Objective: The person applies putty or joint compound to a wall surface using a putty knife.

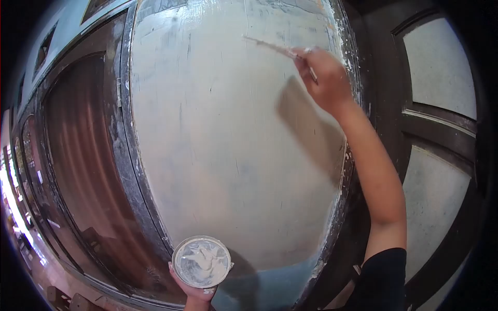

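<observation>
My right hand [327,78] is raised at the upper right of the panel, its fingers closed round a putty knife [270,46]. The blade is smeared with pale paste, shows nearly edge-on and points up and left against the panel. Low in the view, my left hand [194,293] holds up a round tub [177,262] from below, most of its fingers hidden underneath. White putty [207,262] lies in the tub, heaped in the middle and smeared around it. Behind both hands stands a tall panel [233,135], coated off-white with grey-blue patches and fine dark streaks.
On the left is a dark wooden door frame [122,140] around a brown, curtained pane [78,145]. To the right, a dark frame holds pale panes [441,67]. A bluish strip [270,290] runs along the panel's bottom. White splashes mark the panel's right edge [348,155].
</observation>
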A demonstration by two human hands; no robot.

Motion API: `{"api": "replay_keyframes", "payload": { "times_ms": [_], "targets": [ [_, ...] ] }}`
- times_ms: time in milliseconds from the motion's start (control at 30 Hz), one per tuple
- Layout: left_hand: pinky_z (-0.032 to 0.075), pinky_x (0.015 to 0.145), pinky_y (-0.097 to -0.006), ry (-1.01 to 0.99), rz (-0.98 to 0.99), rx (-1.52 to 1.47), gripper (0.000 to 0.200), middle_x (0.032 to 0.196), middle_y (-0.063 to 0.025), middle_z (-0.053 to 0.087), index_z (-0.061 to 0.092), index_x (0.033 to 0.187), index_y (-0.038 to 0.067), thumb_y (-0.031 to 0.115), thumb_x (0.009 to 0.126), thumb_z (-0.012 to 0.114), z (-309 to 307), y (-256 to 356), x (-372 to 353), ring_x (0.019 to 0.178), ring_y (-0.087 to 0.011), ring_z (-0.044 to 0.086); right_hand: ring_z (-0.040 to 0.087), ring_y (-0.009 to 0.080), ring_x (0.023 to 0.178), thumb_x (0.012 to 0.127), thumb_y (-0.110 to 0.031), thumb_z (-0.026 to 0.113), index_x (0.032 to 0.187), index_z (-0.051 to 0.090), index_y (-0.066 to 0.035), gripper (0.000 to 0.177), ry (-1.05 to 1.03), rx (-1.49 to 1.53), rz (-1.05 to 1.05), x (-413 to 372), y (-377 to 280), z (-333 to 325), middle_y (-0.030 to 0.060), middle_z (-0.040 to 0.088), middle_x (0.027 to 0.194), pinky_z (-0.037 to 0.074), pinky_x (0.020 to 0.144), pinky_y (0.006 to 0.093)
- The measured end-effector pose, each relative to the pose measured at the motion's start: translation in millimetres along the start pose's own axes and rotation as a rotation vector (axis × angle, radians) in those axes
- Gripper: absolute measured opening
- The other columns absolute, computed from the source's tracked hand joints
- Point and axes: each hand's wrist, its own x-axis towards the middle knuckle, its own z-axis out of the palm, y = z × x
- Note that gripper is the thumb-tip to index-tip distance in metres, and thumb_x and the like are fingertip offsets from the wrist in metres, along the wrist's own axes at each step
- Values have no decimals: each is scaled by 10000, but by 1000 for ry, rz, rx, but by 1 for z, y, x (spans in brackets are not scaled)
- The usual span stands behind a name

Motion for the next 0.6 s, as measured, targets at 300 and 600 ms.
{"api": "replay_keyframes", "payload": {
  "times_ms": [300,600],
  "targets": [
    [313,971,-741,129,145,42,802,1449,-57,426,423,1410,238,770,816,346,10,-10,-9,1297,-389,413,634,345,920,794,-63,530,961,713,-96,250,-25,-298,215,95,97,18,151,680,975,492,826,452],
    [332,1037,-646,323,447,430,811,1465,-75,399,385,1432,198,752,847,286,-57,-21,-6,1317,-375,398,614,319,976,871,-171,561,1186,624,-187,322,-400,-470,201,80,119,44,89,646,1064,513,820,439]
  ]
}}
